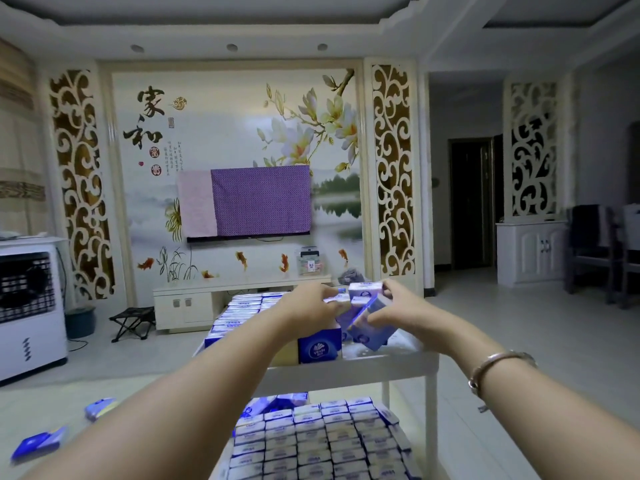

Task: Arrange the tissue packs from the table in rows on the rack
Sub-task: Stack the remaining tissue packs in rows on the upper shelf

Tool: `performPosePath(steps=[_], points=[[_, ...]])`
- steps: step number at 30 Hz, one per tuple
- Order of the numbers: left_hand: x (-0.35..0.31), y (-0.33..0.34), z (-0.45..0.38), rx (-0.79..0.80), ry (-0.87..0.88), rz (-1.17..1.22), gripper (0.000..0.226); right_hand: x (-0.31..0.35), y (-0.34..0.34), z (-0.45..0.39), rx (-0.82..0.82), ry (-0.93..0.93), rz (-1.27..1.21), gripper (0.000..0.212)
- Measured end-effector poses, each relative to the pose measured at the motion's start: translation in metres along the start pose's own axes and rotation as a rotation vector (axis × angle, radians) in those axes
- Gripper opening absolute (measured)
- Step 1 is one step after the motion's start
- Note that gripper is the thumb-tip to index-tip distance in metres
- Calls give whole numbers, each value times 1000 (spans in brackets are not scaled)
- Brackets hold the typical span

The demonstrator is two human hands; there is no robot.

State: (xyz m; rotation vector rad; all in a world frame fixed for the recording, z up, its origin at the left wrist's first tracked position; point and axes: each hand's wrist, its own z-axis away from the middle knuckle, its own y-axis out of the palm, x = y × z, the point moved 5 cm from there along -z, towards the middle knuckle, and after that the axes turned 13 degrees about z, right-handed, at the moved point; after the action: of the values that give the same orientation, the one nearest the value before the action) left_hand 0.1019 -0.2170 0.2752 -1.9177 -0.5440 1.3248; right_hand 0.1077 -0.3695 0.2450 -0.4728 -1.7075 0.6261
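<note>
Both arms are extended forward over the top shelf of a white rack [349,367]. The left hand [308,304] is curled over a cluster of tissue packs [363,306] held above the top shelf; its grip is closed on the left side of the cluster. The right hand [398,306] is closed on the right side of the same cluster, with the fingers wrapped around a tilted pack [372,327] and the thumb set on an upper pack [363,291]. A bracelet [498,367] is worn on the right wrist.

A blue tissue box [318,346] is seen standing on the top shelf, just beneath the left hand. Behind the hands, rows of packs [242,310] are laid out on a surface that runs away from the camera. The lower shelf [429,410] of the rack is filled with packs in tight rows [322,441], set on edge. Whether the held cluster touches the shelf cannot be told.

Two loose packs are seen on the floor at the left, one [100,408] nearer the rack and one [40,443] farther out. A covered television [249,202] is mounted on the far wall
</note>
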Motion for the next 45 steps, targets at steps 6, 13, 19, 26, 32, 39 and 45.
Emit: performPosePath(steps=[6,13,19,26,32,39,45], points=[[13,8,-7,58,-101,-65,42,-8,16,-13,82,17,-29,54],[21,5,-9,8,-68,-20,55,-15,20,-16,6,58,46,84],[17,6,-8,40,-89,-101,44,-7,11,-7,-87,-19,-94,84],[18,6,-8,46,-89,-142,42,-13,31,-14,80,64,252,30],[15,5,-8,48,-81,-166,39,-20,45,-24,177,111,456,42],[22,1,-13,-59,-70,87,37,-26,43,-30,113,140,497,37],[8,-34,12,-355,146,254,43,10,22,20,-443,-165,460,47]])
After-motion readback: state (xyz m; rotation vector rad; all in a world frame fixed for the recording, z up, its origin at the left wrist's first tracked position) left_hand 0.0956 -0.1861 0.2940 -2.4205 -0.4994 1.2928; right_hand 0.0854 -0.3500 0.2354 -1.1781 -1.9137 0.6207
